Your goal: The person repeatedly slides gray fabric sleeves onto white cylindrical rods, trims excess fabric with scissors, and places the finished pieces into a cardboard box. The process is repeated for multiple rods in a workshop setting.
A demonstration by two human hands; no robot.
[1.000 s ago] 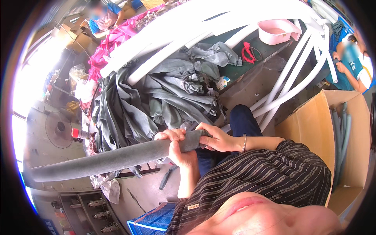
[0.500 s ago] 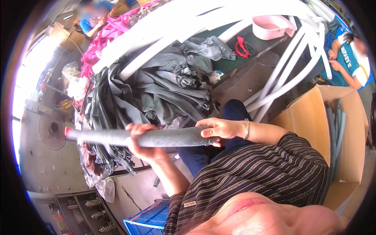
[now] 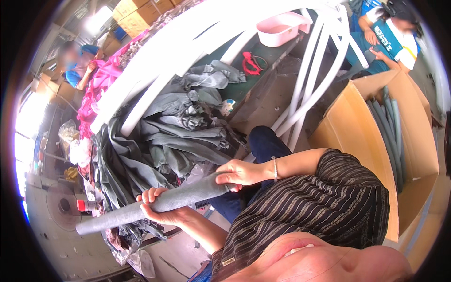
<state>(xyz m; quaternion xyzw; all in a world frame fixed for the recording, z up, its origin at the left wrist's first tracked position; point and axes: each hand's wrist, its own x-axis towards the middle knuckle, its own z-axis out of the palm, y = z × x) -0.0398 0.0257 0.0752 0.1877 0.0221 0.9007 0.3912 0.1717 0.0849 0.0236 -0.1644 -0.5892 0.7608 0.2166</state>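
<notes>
A long tube in a grey fabric sleeve (image 3: 188, 195) lies slantwise across my lap, its far end pointing to the lower left. My left hand (image 3: 162, 209) is wrapped round it near the middle. At the upper right end my right hand (image 3: 239, 174) is closed on the tube, thumb on top. A heap of loose grey fabric sleeves (image 3: 155, 136) hangs just beyond my hands. Long white tubes (image 3: 155, 94) lie over that heap, their near ends sticking out towards me.
On my right stands an open cardboard box (image 3: 347, 141) with several grey tubes (image 3: 390, 122). Farther off are a pink plastic basin (image 3: 277, 35) and a red band (image 3: 251, 63) on the dark table. Co-workers sit at upper left and upper right. A fan (image 3: 61, 204) stands at left.
The tube's left end has swung down, so it now slants instead of lying level. Both hands have moved left and lower with it, still gripping. The view has shifted too.
</notes>
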